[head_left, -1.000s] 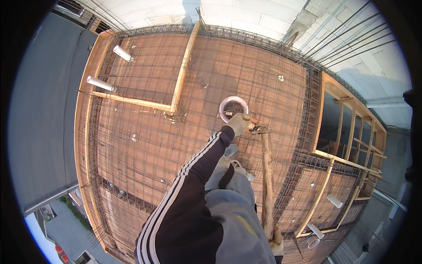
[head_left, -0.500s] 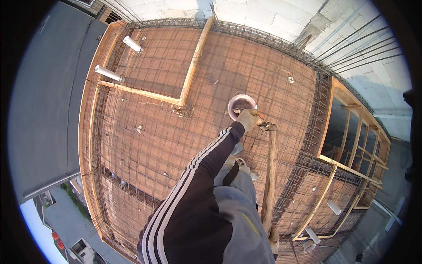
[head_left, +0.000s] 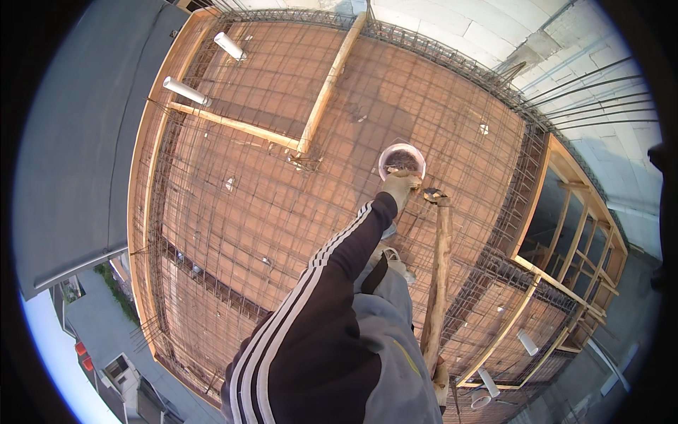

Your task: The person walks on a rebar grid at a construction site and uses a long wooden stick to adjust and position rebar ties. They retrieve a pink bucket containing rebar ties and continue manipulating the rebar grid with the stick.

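My left hand, gloved and in a dark striped sleeve, reaches to the near rim of a round pale bucket with dark loose bits inside. Its fingers look closed, partly hidden, and what they hold I cannot make out. Low in the picture my right hand, also gloved, is wrapped round a long wooden pole. The pole slants up beside my leg. Its dark, yellowish head is just right of my left hand and the bucket, apart from both.
Rebar mesh covers the reddish-brown deck underfoot. Timber boards cross it at the far left. White pipes stick up near the left edge. A framed opening lies at right, and a block wall stands beyond.
My left hand has moved from beside the pole's head leftward to the bucket's near rim. The pole's head now stands apart from it. The whole view has shifted slightly.
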Tool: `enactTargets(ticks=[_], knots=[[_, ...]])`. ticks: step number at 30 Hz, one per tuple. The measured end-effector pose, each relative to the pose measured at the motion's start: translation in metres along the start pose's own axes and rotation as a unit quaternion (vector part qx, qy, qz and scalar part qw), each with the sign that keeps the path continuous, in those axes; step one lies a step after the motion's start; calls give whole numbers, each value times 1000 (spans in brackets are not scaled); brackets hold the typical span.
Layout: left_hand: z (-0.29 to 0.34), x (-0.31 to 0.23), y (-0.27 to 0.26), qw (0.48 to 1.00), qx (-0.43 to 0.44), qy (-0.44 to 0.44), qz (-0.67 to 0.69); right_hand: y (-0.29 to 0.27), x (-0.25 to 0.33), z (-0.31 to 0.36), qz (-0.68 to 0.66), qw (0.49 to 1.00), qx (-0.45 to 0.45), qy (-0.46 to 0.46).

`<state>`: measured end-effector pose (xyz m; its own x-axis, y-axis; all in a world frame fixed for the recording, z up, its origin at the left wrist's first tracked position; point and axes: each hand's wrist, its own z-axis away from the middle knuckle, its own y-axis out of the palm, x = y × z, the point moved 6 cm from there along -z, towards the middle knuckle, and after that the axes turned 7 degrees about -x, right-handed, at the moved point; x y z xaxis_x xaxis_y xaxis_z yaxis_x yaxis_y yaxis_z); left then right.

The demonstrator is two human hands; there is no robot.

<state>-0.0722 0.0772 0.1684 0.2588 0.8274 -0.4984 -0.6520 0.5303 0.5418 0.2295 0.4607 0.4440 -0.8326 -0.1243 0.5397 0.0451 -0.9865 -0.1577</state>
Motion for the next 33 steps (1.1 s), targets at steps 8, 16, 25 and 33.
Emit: enactTargets(ticks=[8,16,25,33], knots=[[-15,-5,-36,992,-82,21,93,5,26,-2,-46,998,-27,29],[-50,-11,-61,983,-133,50,114,-22,2,6,15,999,-33,3],[-152,14,-73,982,-118,-63,-135,-11,-3,31,-32,995,-90,16],[-162,16,-64,978,-116,-79,-152,8,-1,44,-71,984,-165,13]])
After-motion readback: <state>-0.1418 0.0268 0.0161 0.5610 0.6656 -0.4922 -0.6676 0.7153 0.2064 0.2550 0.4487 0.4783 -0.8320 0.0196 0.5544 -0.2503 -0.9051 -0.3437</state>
